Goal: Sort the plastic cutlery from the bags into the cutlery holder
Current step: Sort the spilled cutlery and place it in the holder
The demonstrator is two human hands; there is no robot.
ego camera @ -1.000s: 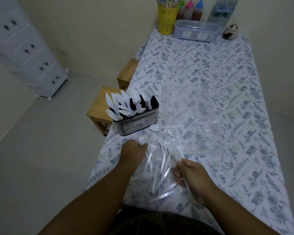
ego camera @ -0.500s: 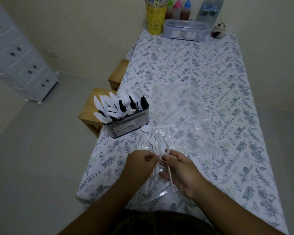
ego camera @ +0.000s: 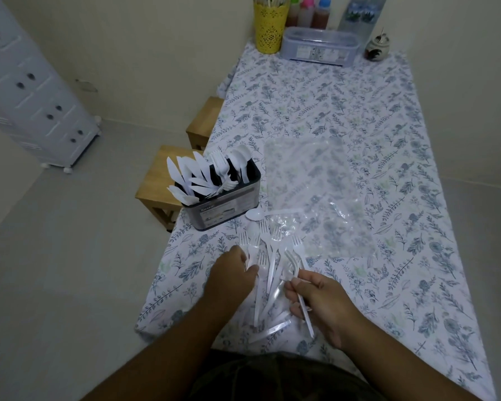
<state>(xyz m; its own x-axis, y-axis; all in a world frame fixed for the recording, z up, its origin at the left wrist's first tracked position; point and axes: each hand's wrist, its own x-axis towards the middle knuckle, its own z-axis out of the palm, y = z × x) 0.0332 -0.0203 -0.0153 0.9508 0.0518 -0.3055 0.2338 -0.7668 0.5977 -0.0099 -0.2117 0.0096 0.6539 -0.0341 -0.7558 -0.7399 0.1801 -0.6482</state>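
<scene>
Parted since before, left hand [ego camera: 232, 273] pinches piled forks [ego camera: 268, 256]; right hand [ego camera: 315, 302] grips one fork [ego camera: 297, 273].

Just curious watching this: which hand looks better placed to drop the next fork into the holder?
Probably the right hand: it already grips a fork, while the left hand rests on the loose pile. The cutlery holder stands nearer the left, though.

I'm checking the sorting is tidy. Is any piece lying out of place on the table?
Yes: one white spoon lies alone beside the cutlery holder, apart from the pile of forks near the hands and not yet in a compartment.
</scene>
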